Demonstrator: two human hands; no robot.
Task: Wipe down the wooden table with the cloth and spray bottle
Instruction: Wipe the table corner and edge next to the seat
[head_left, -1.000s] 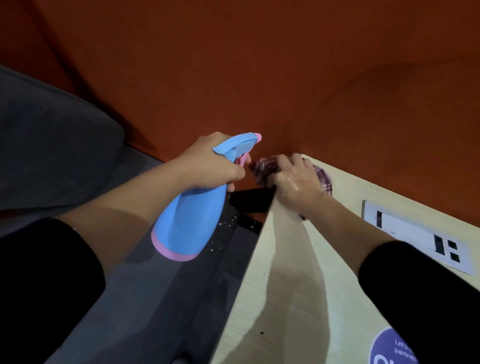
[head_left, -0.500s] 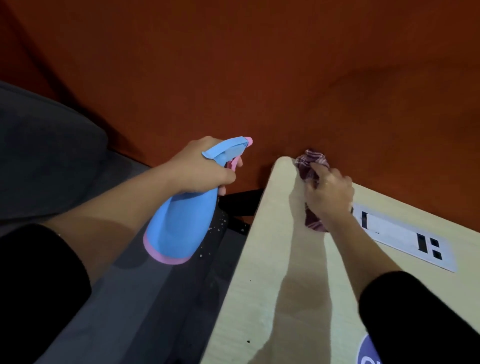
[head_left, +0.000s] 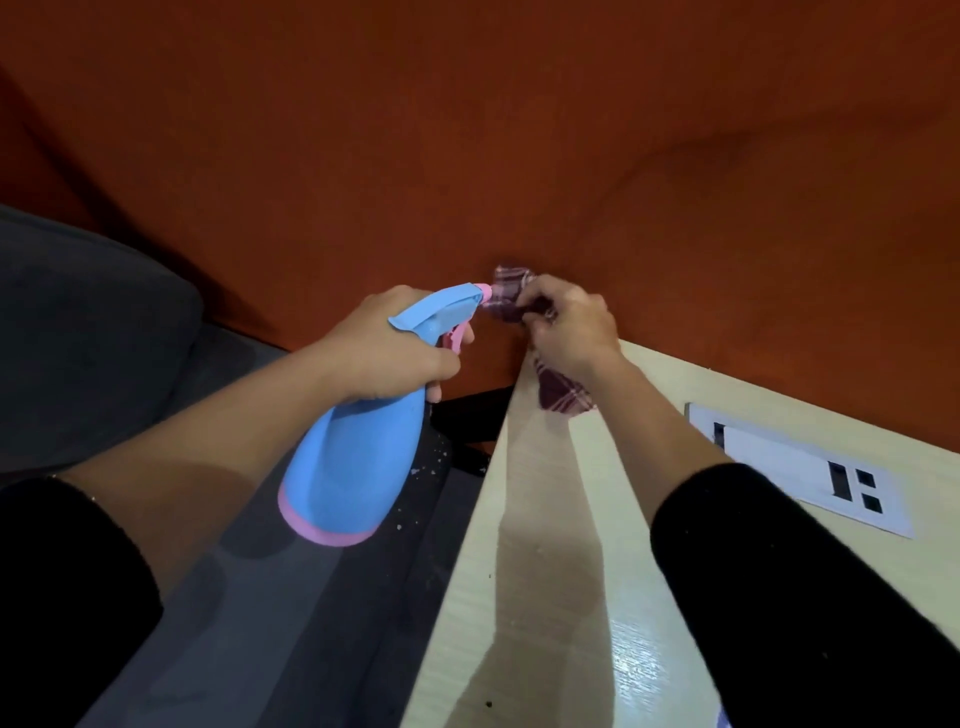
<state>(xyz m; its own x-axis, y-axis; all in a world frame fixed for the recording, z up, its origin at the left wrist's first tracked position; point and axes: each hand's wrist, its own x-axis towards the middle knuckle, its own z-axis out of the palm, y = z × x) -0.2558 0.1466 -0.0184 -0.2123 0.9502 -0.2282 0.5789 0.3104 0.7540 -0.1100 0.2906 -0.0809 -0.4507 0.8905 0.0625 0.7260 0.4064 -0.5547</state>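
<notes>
My left hand (head_left: 387, 348) grips the neck of a blue spray bottle (head_left: 358, 457) with a pink base and pink trigger, holding it tilted over the floor left of the table. Its nozzle points right and almost touches the cloth. My right hand (head_left: 569, 325) holds a dark plaid cloth (head_left: 563, 392) lifted off the pale wooden table (head_left: 550, 597), above its far left corner. One end of the cloth sticks up beside the nozzle and the other hangs down below my wrist over the table top.
An orange wall (head_left: 519, 130) runs right behind the table. A white socket panel (head_left: 800, 470) is set into the table top at the right. A dark grey seat (head_left: 88, 332) and a crumb-speckled grey floor (head_left: 291, 597) lie to the left.
My right hand has lifted the cloth off the table corner and brought it left, up to the nozzle. The bottle has shifted slightly toward the cloth.
</notes>
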